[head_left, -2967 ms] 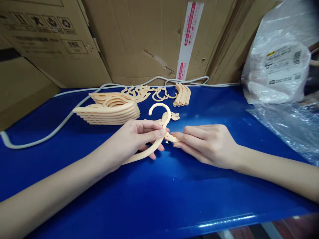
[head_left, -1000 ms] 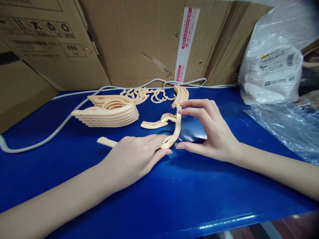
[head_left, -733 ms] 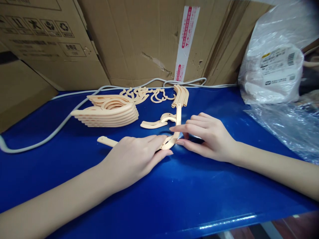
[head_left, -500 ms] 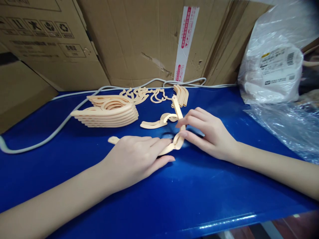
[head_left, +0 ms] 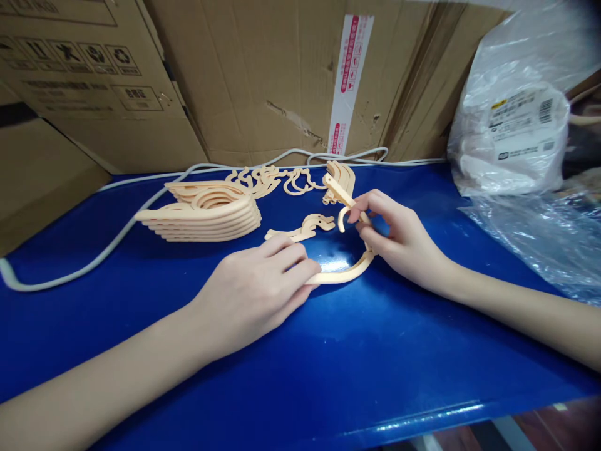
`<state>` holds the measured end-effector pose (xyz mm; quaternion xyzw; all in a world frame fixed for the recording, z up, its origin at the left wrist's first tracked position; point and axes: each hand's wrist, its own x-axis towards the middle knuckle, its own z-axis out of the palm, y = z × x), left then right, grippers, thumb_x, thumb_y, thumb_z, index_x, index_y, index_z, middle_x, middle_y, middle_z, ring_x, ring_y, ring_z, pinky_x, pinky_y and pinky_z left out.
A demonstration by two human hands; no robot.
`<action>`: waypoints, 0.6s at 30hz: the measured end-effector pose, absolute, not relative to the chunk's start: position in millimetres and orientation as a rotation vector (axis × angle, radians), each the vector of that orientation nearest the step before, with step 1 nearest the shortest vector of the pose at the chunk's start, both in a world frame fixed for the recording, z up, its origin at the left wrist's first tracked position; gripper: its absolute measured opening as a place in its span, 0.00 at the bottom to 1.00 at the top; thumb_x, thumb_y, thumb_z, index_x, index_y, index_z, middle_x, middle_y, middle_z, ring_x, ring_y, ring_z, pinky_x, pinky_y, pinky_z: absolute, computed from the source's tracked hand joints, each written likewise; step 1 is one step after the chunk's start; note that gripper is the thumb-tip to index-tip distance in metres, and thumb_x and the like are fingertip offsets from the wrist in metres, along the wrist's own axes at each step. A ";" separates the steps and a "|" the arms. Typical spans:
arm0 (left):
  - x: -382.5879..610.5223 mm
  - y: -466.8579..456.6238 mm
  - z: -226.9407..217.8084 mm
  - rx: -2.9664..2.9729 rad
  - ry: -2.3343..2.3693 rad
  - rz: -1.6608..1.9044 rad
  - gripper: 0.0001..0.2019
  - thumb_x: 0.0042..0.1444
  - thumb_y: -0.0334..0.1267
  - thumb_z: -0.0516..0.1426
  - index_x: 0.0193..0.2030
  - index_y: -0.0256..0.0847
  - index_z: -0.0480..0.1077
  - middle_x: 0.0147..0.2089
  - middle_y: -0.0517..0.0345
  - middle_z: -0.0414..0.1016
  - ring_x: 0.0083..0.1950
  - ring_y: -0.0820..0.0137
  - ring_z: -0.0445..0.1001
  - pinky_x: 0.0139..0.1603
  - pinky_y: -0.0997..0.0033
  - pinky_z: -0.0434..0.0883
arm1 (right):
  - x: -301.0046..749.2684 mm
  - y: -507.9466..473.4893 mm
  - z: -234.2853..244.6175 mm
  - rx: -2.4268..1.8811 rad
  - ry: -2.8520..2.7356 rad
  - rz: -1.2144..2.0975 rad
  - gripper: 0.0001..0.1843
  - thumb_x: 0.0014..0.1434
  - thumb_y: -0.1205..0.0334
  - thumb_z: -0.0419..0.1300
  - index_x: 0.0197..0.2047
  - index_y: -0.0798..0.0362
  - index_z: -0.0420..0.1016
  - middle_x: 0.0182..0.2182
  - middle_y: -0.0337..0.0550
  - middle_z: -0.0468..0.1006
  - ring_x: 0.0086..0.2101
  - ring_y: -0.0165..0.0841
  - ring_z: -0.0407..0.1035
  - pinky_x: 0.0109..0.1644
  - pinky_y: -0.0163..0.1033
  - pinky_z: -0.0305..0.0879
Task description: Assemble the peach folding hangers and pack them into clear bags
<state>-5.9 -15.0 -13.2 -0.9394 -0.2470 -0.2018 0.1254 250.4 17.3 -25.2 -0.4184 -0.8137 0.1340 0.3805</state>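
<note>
Between my hands is a cream plastic folding hanger [head_left: 345, 275] with curved arms and a small hook. My left hand [head_left: 263, 282] is closed around the end of its lower curved arm, low over the blue table. Fingers and thumb of my right hand [head_left: 401, 235] pinch the hanger near its joint, below the hook. Its upper arm, with a hole at the tip, slants up to the left from those fingers. Just beyond my left hand, loose hanger pieces [head_left: 317, 224] lie on the table; my fingers cover part of them.
A neat stack of cream hanger arms [head_left: 206, 219] stands at the back left. Loose hooks [head_left: 256, 180] and curved pieces [head_left: 345, 178] lie farther back. A white cable [head_left: 117, 232] runs behind them along cardboard boxes [head_left: 263, 81]. A plastic-wrapped package [head_left: 511, 138] sits at right.
The hanger has swung open: its lower arm now curves wide to the right. My right hand has moved slightly right with the joint, and my left fingers have curled around the arm's end.
</note>
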 end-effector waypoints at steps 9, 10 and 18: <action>-7.3 -8.6 -20.8 -2.914 -1.096 -0.486 0.30 0.73 0.49 0.49 0.75 0.32 0.57 0.76 0.37 0.59 0.75 0.48 0.60 0.70 0.42 0.67 | 254.5 26.9 -33.4 -1.099 -1.940 0.493 0.07 0.61 0.71 0.55 0.38 0.52 0.73 0.39 0.43 0.76 0.41 0.36 0.71 0.48 0.44 0.63; -7.0 -8.8 -20.8 -2.918 -1.136 -0.467 0.31 0.73 0.50 0.48 0.75 0.32 0.56 0.76 0.38 0.58 0.74 0.49 0.62 0.69 0.44 0.68 | 254.7 27.5 -33.7 -1.114 -1.937 0.490 0.06 0.61 0.70 0.55 0.38 0.52 0.73 0.39 0.43 0.77 0.42 0.37 0.71 0.49 0.45 0.63; -3.3 -18.7 -17.4 -2.608 -0.974 -0.466 0.23 0.72 0.39 0.49 0.65 0.25 0.68 0.59 0.38 0.78 0.51 0.52 0.81 0.44 0.55 0.80 | 254.4 29.3 -35.2 -1.208 -2.016 0.412 0.08 0.61 0.70 0.56 0.39 0.51 0.75 0.38 0.44 0.79 0.42 0.40 0.71 0.51 0.50 0.61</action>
